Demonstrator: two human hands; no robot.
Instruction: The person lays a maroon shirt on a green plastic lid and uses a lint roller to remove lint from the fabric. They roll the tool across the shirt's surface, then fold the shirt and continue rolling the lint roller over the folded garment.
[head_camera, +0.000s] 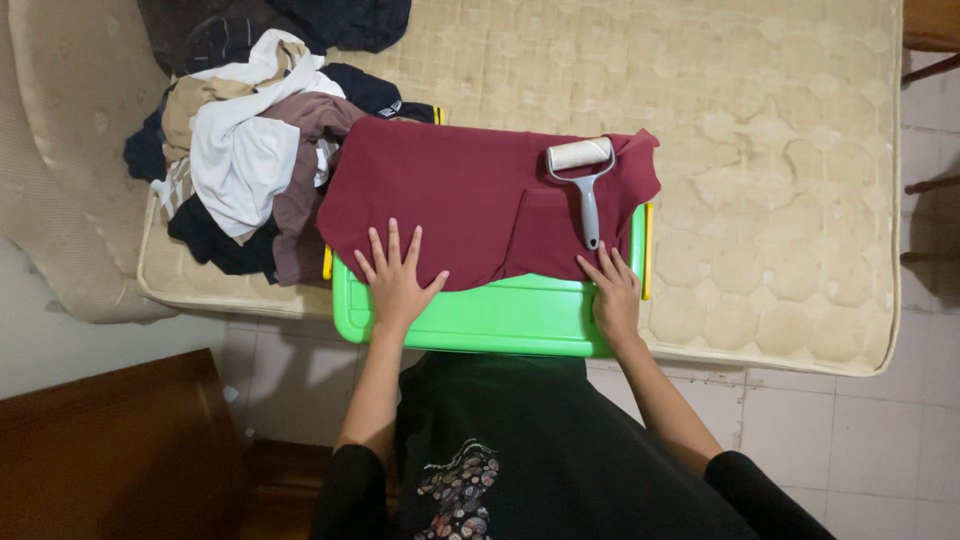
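Maroon cloth (470, 200) lies spread over a green plastic tray (480, 315) at the middle of the frame, on the mattress (760, 150). The left hand (397, 280) presses flat on the cloth's lower left edge, fingers spread, grip open and holding nothing; the right hand (615, 292) rests open at the lower right edge, fingertips just below the handle of a grey lint roller (583, 175) lying on the cloth. Heaped clothes (250, 150) sit at upper left.

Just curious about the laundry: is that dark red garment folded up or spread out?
Mostly spread out: the dark red garment lies flat across the green board, one fold showing near the lint roller.
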